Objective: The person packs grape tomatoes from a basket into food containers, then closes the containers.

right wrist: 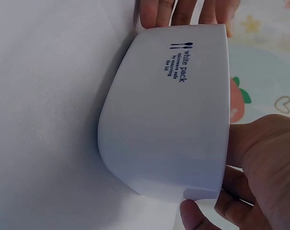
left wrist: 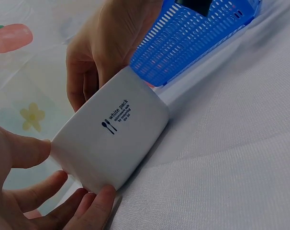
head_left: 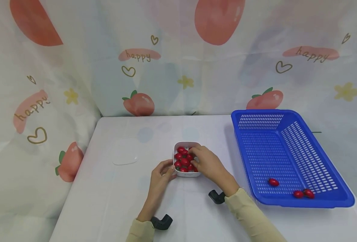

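- Red cherry tomatoes [head_left: 183, 160] lie under the right hand [head_left: 207, 163]; its fingers curl down into the heap, but I cannot tell from the head view whether they already pinch one.
- Thumb and fingertips [left wrist: 94, 205] of the left hand [head_left: 161, 174] press against the near left corner of the white container [head_left: 186, 173], spread a little and bracing it rather than lifting it.
- Judging by look, the tomatoes are small, smooth-skinned and round, so they would roll and slip; they would bruise or split if squeezed, and a light pinch across the middle of one fruit seems the safest hold.
- Plastic and stiff as it appears, the container has slick, rounded walls; it sits on the white tablecloth [head_left: 121, 201] near the middle of the table, and looks light enough to skid unless steadied at its side.
- A clear lid [head_left: 125, 157] lies flat to the left, apart from the container.
- Well to the right stands the blue basket [head_left: 329, 201], a rigid perforated tray with three tomatoes [head_left: 299, 193] loose near its front edge.
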Motion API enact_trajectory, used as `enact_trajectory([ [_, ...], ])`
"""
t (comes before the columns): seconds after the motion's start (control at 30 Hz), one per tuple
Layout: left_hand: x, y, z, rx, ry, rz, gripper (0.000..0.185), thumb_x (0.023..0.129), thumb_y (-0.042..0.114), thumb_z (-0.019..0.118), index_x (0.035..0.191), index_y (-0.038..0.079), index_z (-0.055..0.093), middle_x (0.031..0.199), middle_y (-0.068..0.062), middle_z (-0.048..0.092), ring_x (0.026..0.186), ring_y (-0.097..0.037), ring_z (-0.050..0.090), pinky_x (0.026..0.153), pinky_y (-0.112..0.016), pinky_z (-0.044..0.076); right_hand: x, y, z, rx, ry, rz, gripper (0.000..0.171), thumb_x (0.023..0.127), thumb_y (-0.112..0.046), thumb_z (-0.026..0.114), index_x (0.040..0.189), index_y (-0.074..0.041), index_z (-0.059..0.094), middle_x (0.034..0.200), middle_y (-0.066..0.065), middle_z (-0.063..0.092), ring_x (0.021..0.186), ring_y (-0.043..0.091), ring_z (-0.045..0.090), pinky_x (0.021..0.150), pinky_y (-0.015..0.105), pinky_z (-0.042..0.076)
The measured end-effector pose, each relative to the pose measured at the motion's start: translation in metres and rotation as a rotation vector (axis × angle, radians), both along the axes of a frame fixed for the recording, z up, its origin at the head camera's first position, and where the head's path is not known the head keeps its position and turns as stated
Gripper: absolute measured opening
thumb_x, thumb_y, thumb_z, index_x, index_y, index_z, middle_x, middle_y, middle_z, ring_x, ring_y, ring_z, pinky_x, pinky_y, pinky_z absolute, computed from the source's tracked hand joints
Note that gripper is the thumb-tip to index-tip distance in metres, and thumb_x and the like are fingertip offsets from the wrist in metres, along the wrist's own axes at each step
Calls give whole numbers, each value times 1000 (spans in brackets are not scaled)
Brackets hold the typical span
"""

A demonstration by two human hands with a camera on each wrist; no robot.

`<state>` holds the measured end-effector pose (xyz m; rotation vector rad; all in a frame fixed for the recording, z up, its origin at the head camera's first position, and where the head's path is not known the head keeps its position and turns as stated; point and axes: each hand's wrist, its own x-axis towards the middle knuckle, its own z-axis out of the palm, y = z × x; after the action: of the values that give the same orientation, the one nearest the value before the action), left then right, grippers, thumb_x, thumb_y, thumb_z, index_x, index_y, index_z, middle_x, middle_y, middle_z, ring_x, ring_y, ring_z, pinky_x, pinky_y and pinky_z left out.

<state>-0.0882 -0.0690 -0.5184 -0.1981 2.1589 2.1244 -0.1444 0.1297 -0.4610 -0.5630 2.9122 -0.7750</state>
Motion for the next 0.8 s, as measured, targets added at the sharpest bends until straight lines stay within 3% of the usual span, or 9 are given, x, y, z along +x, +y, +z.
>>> enact_trajectory([
  [0.27, -1, 1, 2, 13, -12, 3, 41, 103, 19, 66, 141, 5, 61, 140, -18, 63, 121, -28, 67, 95, -35, 64, 2, 1, 2, 65, 57, -1, 35, 89, -10, 81, 122, -9, 70, 123, 7, 71, 114, 26, 67, 97, 45, 62],
  [0.57, 1, 2, 2, 6, -6, 6, 42, 103, 23, 66, 141, 6, 60, 141, -17, 63, 122, -28, 67, 96, -36, 64, 7, 3, 12, 55, 71, -16, 35, 91, -12, 80, 124, -12, 71, 125, 4, 72, 111, 25, 66, 91, 45, 64],
  [0.8, 1, 1, 1, 11, -7, 6, 42, 103, 23, 66, 141, 5, 60, 141, -17, 62, 123, -28, 66, 96, -36, 64, 13, 3, 22, 38, 78, -28, 34, 90, -12, 81, 123, -12, 71, 128, 6, 73, 118, 28, 66, 98, 49, 62],
])
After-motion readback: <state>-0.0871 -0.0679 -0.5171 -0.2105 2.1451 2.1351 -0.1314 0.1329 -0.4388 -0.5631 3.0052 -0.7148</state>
